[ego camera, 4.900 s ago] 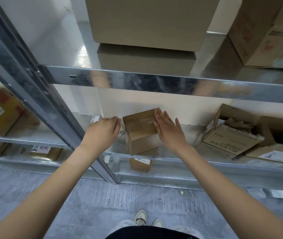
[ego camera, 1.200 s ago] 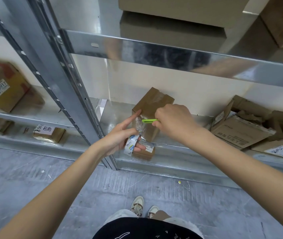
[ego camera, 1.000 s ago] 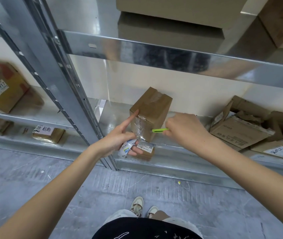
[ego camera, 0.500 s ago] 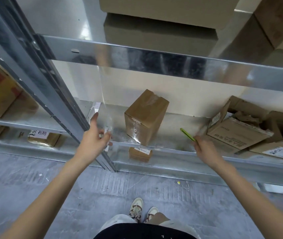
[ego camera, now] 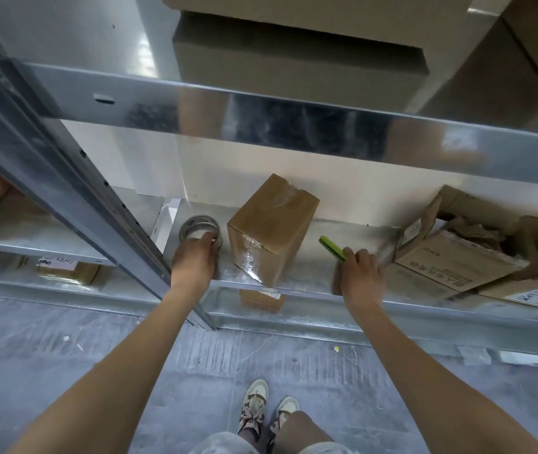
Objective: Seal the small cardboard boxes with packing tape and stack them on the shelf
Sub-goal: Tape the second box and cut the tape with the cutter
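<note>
Left hand (ego camera: 194, 259) is down on the tape roll (ego camera: 199, 228), fingers curled over its near edge, roll lying flat on the metal shelf (ego camera: 300, 276). Right hand (ego camera: 357, 276) pinches a green cutter (ego camera: 332, 247) at its near end, blade end pointing up-left toward the box. The small cardboard box (ego camera: 272, 229) stands upright on the shelf between the two hands, neither one touching it, clear tape shiny across its top and down the front corner. Off to the right sits a torn open carton (ego camera: 451, 253), and another little box (ego camera: 261, 299) sits on the shelf below
</note>
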`<state>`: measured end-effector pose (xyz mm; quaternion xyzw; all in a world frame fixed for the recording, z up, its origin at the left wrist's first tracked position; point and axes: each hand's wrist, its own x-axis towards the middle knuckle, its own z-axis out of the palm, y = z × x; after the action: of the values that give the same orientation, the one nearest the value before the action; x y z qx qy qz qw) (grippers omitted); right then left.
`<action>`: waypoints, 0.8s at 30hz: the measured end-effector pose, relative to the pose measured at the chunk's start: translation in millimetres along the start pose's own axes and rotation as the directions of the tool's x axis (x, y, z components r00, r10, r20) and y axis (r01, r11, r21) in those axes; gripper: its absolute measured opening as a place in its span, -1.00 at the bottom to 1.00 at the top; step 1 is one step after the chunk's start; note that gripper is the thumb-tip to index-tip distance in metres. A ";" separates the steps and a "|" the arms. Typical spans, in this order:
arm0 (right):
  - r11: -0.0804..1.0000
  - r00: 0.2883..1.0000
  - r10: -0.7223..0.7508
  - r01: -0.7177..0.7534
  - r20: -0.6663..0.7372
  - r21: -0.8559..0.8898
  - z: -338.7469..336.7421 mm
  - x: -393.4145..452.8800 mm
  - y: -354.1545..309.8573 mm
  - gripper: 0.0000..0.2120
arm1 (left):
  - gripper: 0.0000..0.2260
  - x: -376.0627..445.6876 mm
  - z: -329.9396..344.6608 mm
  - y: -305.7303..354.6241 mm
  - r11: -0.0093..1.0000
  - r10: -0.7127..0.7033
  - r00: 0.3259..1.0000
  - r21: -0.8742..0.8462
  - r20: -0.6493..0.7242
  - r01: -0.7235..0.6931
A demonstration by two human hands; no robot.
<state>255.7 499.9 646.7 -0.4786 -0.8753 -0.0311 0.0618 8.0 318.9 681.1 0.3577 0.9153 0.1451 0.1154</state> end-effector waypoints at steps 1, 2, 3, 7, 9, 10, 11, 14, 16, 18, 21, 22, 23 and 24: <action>1.000 1.000 -0.003 0.003 -0.019 -0.021 2.1 -0.9 0.7 -0.71 | -0.76 0.9 0.2 -0.1 1.000 -0.004 1.000 -0.015 -0.002 0.004; 0.999 0.999 -0.012 0.010 -0.037 -0.038 3.7 -1.7 1.6 -0.70 | -0.77 1.7 2.0 -1.6 1.000 0.004 1.000 -0.030 0.003 -0.004; 0.999 0.999 -0.012 0.010 -0.043 -0.050 3.0 -2.0 1.2 -0.69 | -0.75 0.8 3.4 -2.4 0.999 0.017 1.000 -0.043 0.010 -0.016; 0.962 0.984 0.170 -0.178 0.056 0.206 -19.8 -0.7 -24.6 -0.38 | -0.50 -13.9 2.4 1.1 0.990 0.131 0.991 -0.053 -0.034 -0.133; 0.852 0.978 0.078 -0.165 0.191 0.498 -42.7 -0.8 -45.6 -0.10 | -0.53 -21.5 0.4 4.1 0.959 0.250 0.967 -0.123 -0.052 -0.255; 0.748 0.963 -0.072 -0.120 0.259 0.653 -57.6 -0.8 -55.0 0.05 | -0.57 -25.0 -1.4 5.9 0.935 0.296 0.955 -0.196 -0.037 -0.297; 0.634 0.926 -0.222 -0.102 0.306 0.767 -74.1 -1.5 -62.8 0.18 | -0.64 -29.5 -6.4 10.1 0.901 0.315 0.949 -0.306 -0.021 -0.306; 0.455 0.817 -0.417 -0.191 0.398 0.870 -102.7 -0.3 -71.5 0.32 | -0.75 -43.3 -23.2 26.2 0.775 0.334 0.942 -0.563 -0.018 -0.286; 0.463 0.816 -0.424 -0.178 0.393 0.868 -112.0 1.0 -70.6 0.30 | -0.65 -49.5 -25.7 32.0 0.733 0.376 0.926 -0.597 -0.046 -0.327; 0.476 0.816 -0.410 -0.191 0.408 0.859 -120.9 1.0 -67.3 0.24 | -0.49 -55.3 -25.1 31.1 0.726 0.381 0.923 -0.600 -0.057 -0.337; 0.504 0.792 -0.403 -0.226 0.458 0.834 -135.2 -1.9 -58.0 0.14 | -0.38 -61.3 -31.9 37.2 0.718 0.369 0.928 -0.617 -0.054 -0.322; 0.513 0.788 -0.396 -0.237 0.472 0.825 -137.7 -2.4 -55.9 0.10 | -0.33 -60.8 -34.6 41.1 0.729 0.360 0.932 -0.611 -0.042 -0.309; 0.520 0.782 -0.387 -0.252 0.488 0.816 -137.8 -1.2 -54.3 0.06 | -0.25 -58.3 -36.4 44.9 0.738 0.340 0.940 -0.617 -0.008 -0.273; 0.523 0.779 -0.374 -0.271 0.503 0.808 -136.7 1.1 -54.5 0.02 | -0.19 -53.2 -37.2 48.1 0.751 0.304 0.952 -0.626 0.044 -0.211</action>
<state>220.0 455.8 782.5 -0.3386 -0.7578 0.5577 -0.0075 64.4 309.2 738.2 0.4328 0.7491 0.4230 0.2695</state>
